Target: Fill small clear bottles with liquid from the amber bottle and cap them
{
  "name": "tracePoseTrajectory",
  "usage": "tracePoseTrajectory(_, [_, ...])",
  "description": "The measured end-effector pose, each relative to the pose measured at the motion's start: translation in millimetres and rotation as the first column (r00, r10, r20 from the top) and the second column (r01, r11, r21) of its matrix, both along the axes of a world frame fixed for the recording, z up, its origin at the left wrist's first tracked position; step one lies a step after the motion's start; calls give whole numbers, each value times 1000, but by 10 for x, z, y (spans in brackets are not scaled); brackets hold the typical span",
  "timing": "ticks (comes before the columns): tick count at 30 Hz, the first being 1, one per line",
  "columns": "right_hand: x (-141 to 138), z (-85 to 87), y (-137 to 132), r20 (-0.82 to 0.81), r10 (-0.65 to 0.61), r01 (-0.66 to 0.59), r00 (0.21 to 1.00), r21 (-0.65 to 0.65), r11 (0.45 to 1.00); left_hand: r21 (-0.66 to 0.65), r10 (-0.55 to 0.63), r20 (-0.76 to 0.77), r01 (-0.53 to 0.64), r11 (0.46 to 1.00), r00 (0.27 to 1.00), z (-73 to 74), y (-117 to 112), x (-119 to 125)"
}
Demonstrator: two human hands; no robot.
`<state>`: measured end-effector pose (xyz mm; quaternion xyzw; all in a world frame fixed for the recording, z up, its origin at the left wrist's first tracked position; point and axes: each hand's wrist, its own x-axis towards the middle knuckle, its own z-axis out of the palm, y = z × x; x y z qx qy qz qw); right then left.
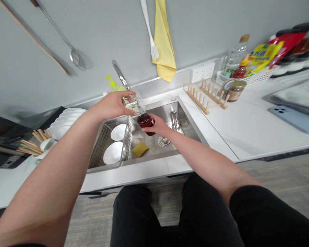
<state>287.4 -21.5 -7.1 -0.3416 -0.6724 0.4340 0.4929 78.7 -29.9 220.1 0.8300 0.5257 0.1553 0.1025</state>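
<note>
My left hand [110,106] grips a transparent bottle [134,101] above the stainless steel sink [164,113], tilting it down to the right. My right hand [154,125] holds a small glass bottle of dark red liquid [145,122] just below it. The transparent bottle's lower end meets the top of the red bottle, and my right fingers cover part of the red bottle. A yellow sponge [140,149] lies in the sink below my hands, next to a wire dish rack [109,144] holding white plates.
A chrome faucet [121,75] rises behind the sink. To the right stand a wooden plate rack [204,97], a jar [236,91] and a white basket of bottles and packets [257,77]. White bowls [65,120] and chopsticks [31,147] are at the left; a phone [290,118] lies on the counter.
</note>
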Motion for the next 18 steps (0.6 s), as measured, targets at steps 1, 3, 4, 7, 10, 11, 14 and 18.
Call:
tracePoseTrajectory(1, [2,5,-6,-5,1,-1,1000,3,1000,1,0,0,0,1000,1000,1,-3,0])
tracePoseTrajectory(3, [6,16,-16,-8,3,-3,1000,6,1000,2,-1,8,1,1000,1000,4,-9,-3])
tracePoseTrajectory(4, [8,20,-20,-8,5,-5,1000,6,1000,2,-3,16,3,1000,1000,3,-10,-8])
tracePoseTrajectory(7, [4,11,-14,-16,14,-14,1000,0,1000,1,-16,92,16,1000,996,-35,-2,-57])
tracePoseTrajectory(10, [-8,-16,9,-36,30,-29,999,13,999,4,-52,260,52,999,964,-152,6,-162])
tracePoseTrajectory(11, [-13,-24,16,-41,37,-36,998,18,999,6,-59,323,61,998,945,-209,1,-203])
tracePoseTrajectory(14, [-21,-33,29,-52,54,-53,997,19,998,-20,-17,501,31,999,865,-423,-52,-298])
tracePoseTrajectory(18, [-18,-24,35,-53,63,-62,997,7,998,-130,88,769,21,991,633,-771,-162,-307])
